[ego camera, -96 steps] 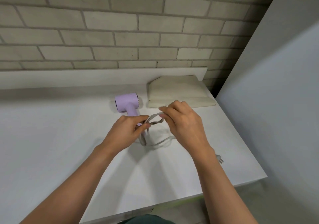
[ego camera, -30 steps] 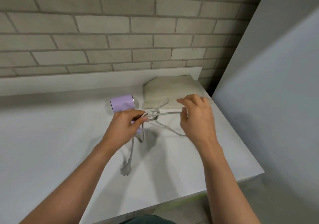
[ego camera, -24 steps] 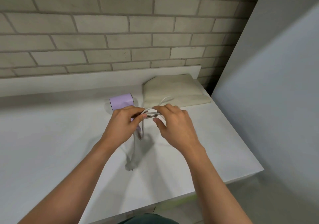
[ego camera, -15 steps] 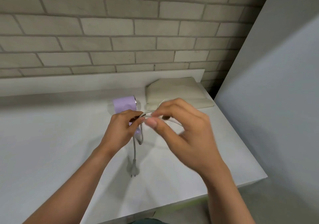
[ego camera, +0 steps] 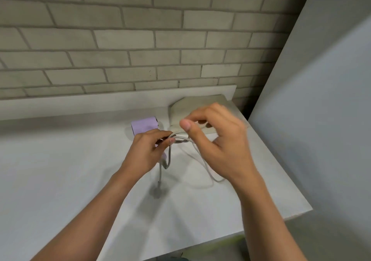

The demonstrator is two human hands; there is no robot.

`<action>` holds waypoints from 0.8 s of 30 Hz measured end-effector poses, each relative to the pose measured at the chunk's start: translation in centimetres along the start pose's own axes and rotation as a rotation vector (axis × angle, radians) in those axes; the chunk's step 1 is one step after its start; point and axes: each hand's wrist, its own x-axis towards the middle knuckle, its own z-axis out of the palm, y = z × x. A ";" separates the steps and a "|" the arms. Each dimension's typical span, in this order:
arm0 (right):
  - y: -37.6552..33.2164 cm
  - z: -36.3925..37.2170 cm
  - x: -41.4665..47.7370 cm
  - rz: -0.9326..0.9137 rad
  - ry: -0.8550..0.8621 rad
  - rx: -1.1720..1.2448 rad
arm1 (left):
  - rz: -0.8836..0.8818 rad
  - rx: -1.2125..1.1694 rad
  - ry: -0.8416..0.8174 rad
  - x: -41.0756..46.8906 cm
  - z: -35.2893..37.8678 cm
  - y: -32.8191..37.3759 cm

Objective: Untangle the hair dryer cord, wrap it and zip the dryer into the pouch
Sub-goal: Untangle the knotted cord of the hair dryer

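Above a white counter (ego camera: pixel 60 170), the left hand (ego camera: pixel 146 150) pinches the knot in the grey cord (ego camera: pixel 169 156), just near of the lilac hair dryer (ego camera: pixel 143 125), while the blurred right hand (ego camera: pixel 220 140) curls over a strand, grip uncertain; pulling outward could tighten the knot or drag the dryer.

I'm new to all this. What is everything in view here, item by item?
dryer: 1, lilac, on the table behind the left hand
cord: 1, grey, bunched at the left hand, a loop trailing under the right hand
plug: 1, grey, at the cord's end below the left hand, blurred
pouch: 1, beige, flat at the back of the table, right of the dryer
table: 1, white, against the wall
wall: 1, grey-beige brick, behind the table
panel: 1, pale grey, right of the table
left hand: 1, grips the bunched cord
right hand: 1, raised over the cord, fingers curled, blurred; grip unclear
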 end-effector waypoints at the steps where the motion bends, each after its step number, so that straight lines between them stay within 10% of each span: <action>1: 1.8 1.2 -0.3 0.068 -0.057 -0.087 | 0.005 0.006 0.004 -0.1 0.0 0.2; 11: 7.1 4.4 -1.9 0.163 -0.290 -0.251 | 0.028 -0.035 0.029 -0.3 -0.6 0.0; 24: 5.0 0.3 -0.3 0.175 0.294 0.034 | -0.075 -0.109 -0.094 -0.5 -0.1 -0.2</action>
